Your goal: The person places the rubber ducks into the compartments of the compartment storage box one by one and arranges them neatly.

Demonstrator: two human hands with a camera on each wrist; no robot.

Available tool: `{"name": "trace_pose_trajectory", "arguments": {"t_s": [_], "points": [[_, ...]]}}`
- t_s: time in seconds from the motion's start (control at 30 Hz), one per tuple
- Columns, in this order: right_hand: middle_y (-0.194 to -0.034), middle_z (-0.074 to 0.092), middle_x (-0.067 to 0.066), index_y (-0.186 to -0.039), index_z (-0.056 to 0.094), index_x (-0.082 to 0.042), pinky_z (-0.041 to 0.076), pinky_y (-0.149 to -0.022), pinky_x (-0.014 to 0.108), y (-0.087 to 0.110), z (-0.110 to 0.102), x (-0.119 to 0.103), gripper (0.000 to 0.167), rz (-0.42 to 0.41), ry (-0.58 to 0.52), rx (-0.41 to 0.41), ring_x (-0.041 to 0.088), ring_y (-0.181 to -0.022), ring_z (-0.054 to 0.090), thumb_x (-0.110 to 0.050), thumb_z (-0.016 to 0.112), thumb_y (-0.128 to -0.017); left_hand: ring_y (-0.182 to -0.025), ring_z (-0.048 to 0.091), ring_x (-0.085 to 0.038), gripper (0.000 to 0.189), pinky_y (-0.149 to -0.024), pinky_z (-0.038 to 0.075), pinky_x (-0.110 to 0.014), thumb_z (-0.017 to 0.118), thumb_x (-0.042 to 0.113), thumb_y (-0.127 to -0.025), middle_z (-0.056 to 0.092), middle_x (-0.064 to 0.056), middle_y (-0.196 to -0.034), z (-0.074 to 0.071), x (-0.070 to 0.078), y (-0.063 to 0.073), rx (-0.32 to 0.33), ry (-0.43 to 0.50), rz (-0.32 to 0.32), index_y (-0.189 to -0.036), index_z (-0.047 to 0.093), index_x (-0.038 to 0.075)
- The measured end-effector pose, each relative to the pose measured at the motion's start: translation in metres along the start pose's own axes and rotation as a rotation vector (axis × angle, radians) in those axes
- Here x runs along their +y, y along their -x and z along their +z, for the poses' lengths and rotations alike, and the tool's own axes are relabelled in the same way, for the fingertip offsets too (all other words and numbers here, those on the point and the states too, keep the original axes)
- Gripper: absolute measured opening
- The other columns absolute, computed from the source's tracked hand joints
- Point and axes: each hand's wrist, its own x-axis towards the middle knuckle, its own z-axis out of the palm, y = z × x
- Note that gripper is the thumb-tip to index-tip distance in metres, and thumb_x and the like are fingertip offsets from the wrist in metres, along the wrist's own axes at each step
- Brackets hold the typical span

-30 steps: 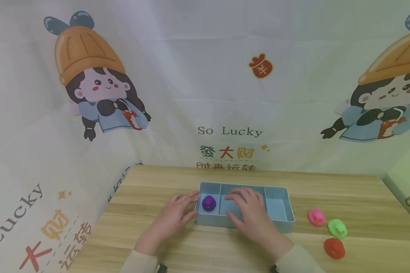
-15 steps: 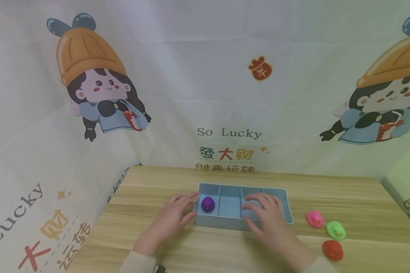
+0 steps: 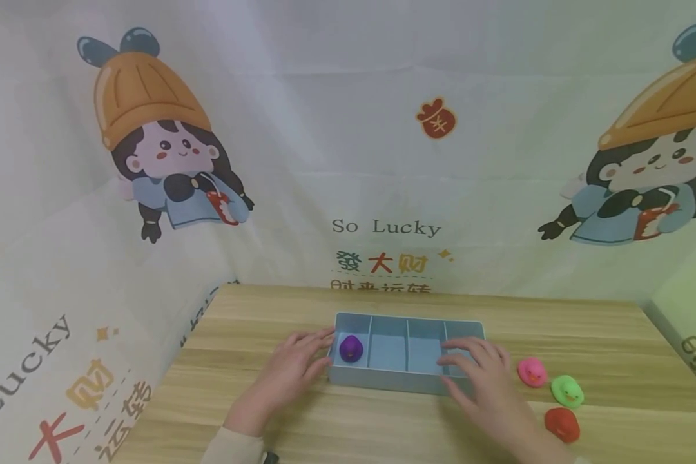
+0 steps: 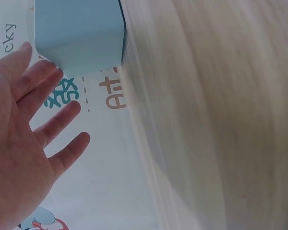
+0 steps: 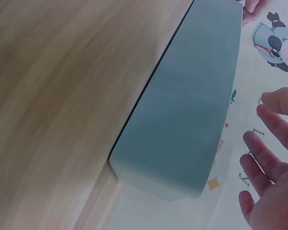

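Observation:
A blue-grey box [image 3: 383, 379] split into several compartments stands on the table. In its leftmost compartment sits a purple toy duck [image 3: 351, 348]. My left hand [image 3: 292, 367] touches the box's left end with its fingertips, fingers loosely extended; the left wrist view shows those fingers [image 4: 48, 88] at the box corner. Over the rightmost compartment hovers my right hand [image 3: 481, 377], its fingers spread and slightly bent, holding nothing. To the right of that hand lie a pink toy duck [image 3: 532, 372], a green toy duck [image 3: 567, 391] and a red toy duck [image 3: 562, 425].
The wooden table [image 3: 255, 303] meets a white cloth backdrop [image 3: 336, 129] printed with cartoon figures and lettering at its back and left edges. The loose ducks lie grouped near the table's right side.
My right hand has moved rightward along the box, from its middle compartments to the rightmost one. The left hand has stayed at the left end; the ducks have not moved.

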Motion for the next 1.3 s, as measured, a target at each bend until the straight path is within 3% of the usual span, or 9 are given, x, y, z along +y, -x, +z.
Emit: {"name": "trace_pose_trajectory", "arguments": {"t_s": [0.3, 0.6, 0.9, 1.3], "points": [[-0.123, 0.067, 0.004, -0.101, 0.072, -0.026, 0.033, -0.096, 0.052, 0.007, -0.012, 0.004, 0.033, 0.041, 0.024, -0.018, 0.029, -0.117, 0.054, -0.010, 0.088, -0.077, -0.135, 0.052, -0.027, 0.040, -0.116, 0.041, -0.059, 0.064, 0.028, -0.103, 0.053, 0.003, -0.157, 0.003, -0.003, -0.001, 0.017, -0.008, -0.005, -0.140, 0.063, 0.013], [-0.124, 0.067, 0.003, -0.100, 0.073, -0.024, 0.033, -0.094, 0.054, 0.014, -0.022, 0.012, 0.037, 0.042, 0.019, 0.017, 0.030, -0.117, 0.055, -0.005, 0.088, -0.072, -0.136, 0.053, -0.028, 0.042, -0.117, 0.041, -0.058, 0.068, 0.024, -0.100, 0.055, -0.001, -0.155, -0.001, -0.003, -0.001, 0.025, 0.021, 0.013, -0.139, 0.063, 0.009], [-0.124, 0.067, 0.003, -0.100, 0.073, -0.025, 0.030, -0.094, 0.048, 0.023, -0.034, 0.022, 0.038, 0.032, 0.018, 0.059, 0.029, -0.115, 0.054, -0.004, 0.086, -0.072, -0.139, 0.051, -0.028, 0.046, -0.120, 0.039, -0.057, 0.069, 0.026, -0.099, 0.056, -0.002, -0.154, -0.002, -0.003, -0.003, 0.015, 0.046, 0.006, -0.142, 0.061, 0.011], [-0.123, 0.068, 0.008, -0.100, 0.073, -0.022, 0.029, -0.096, 0.054, 0.038, -0.049, 0.030, 0.038, 0.115, 0.031, 0.047, 0.029, -0.114, 0.052, -0.003, 0.086, -0.071, -0.137, 0.053, -0.028, 0.045, -0.119, 0.041, -0.055, 0.073, 0.023, -0.096, 0.062, -0.005, -0.147, -0.002, -0.002, -0.006, 0.045, 0.033, 0.031, -0.137, 0.064, 0.009]]}}
